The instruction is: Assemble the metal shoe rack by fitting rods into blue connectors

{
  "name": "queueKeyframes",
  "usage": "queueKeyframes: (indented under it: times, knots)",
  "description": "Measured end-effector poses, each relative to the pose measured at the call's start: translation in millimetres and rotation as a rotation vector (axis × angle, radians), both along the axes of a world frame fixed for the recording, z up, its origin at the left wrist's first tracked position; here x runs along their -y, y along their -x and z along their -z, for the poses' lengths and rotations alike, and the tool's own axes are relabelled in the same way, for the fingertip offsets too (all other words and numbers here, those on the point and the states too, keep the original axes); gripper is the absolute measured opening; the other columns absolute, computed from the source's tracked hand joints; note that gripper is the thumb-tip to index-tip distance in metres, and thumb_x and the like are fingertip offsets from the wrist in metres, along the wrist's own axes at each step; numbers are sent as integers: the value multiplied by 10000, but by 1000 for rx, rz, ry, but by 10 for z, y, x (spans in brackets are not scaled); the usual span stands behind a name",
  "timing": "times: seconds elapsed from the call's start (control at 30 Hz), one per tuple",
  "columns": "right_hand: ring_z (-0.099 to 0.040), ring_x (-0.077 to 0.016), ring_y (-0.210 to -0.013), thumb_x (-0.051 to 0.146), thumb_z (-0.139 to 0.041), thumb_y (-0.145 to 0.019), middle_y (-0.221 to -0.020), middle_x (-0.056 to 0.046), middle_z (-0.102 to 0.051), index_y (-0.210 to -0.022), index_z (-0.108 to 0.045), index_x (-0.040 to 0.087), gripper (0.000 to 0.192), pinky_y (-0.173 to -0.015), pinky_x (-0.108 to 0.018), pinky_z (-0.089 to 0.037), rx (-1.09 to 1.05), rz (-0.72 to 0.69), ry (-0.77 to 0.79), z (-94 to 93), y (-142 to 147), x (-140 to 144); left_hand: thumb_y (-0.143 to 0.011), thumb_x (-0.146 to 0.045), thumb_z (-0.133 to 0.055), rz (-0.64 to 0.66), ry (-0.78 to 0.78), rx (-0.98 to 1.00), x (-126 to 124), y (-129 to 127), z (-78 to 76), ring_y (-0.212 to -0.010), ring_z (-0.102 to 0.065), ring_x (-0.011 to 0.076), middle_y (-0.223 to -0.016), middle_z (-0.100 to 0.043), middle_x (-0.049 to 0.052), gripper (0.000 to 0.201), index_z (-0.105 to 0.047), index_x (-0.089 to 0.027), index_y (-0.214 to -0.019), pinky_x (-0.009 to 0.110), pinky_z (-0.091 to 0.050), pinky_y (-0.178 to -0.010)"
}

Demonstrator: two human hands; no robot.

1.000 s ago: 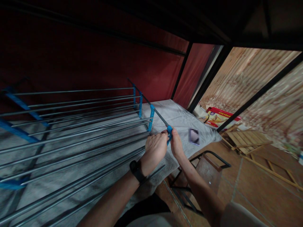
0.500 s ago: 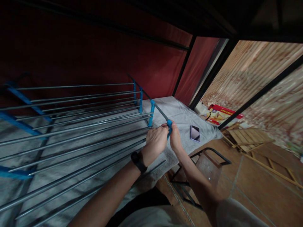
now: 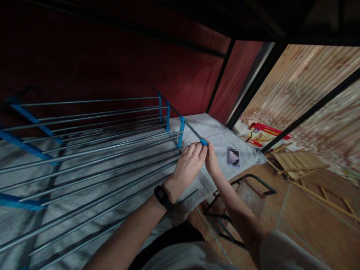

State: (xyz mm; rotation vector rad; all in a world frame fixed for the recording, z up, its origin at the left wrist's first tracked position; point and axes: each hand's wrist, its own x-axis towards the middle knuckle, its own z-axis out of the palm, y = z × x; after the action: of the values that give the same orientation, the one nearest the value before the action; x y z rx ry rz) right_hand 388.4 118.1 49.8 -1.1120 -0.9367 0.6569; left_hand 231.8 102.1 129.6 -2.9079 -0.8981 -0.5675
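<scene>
Left hand [image 3: 189,161] has moved up over the blue connector [image 3: 204,142]; fingers now bunched across it, less blue showing than half a second ago. Right hand [image 3: 212,159] stays on the opposite side, fingers closed against it. Reads as a grip shift at the same joint; rack [image 3: 84,207] otherwise looks unchanged. Connector sits at the near end of the end rod [image 3: 194,131], above the grey cloth [image 3: 216,129]. Can't see: fingertips, connector's lower part, how far the rod is seated. Rack's left side cut off; small object [image 3: 233,156] right of the hands is pixelated.
</scene>
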Motion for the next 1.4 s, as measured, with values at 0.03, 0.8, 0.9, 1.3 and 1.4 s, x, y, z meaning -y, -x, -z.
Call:
queueKeyframes:
  times: [0.03, 0.8, 0.9, 1.3, 1.4]
  knots:
    - [-588, -207, -1189, 676, -392, -957, -1195, -37, -689, -1239, -640, 236, 579, -1085, -393, -428, -34, -2, -12, 16, -13, 37, -1015, -128, -315, 85, -23, -10, 70, 106, 75, -1334, -497, 268, -1415, -562, 145, 445, -515, -186, -1409, 429, -394, -1139]
    - [-657, -275, -1087, 205, -501, -984, -1167, -88, -692, -1292, -615, 279, 337, -960, -497, -497, 1290, -388, -1, 1469, 412, 1370, -972, -90, -424, -281, 581, -148, 1138, 1791, 1612, -1217, -595, 235, -1253, -655, 94, 361, -626, -199, -1252, 406, -467, -1064]
    - [-673, -254, -987, 192, -484, -993, -1081, -89, -691, -1189, -632, 245, 251, -859, -437, -545, 1295, -456, -46, 1455, 437, 1265, -984, -111, -412, -269, 586, -140, 1111, 1766, 1531, -1199, -595, 245, -1218, -657, 112, 287, -638, -164, -1152, 407, -464, -1049]
    - [-647, -290, -1036, 210, -458, -942, -1094, -126, -677, -1119, -618, 252, 242, -807, -438, -550, 1366, -473, -225, 1065, 152, 1185, -993, -132, -401, -266, 494, -68, 1008, 1682, 1062, -1205, -569, 226, -1239, -623, 100, 273, -594, -189, -1178, 357, -446, -1055]
    - [-645, -298, -1030, 288, -423, -979, -1085, -126, -674, -1047, -637, 274, 226, -825, -456, -536, 1365, -446, -152, 1054, 54, 1155, -1001, -133, -384, -290, 453, -89, 977, 1674, 1051, -1189, -576, 225, -1252, -630, 104, 318, -579, -180, -1248, 364, -429, -1076]
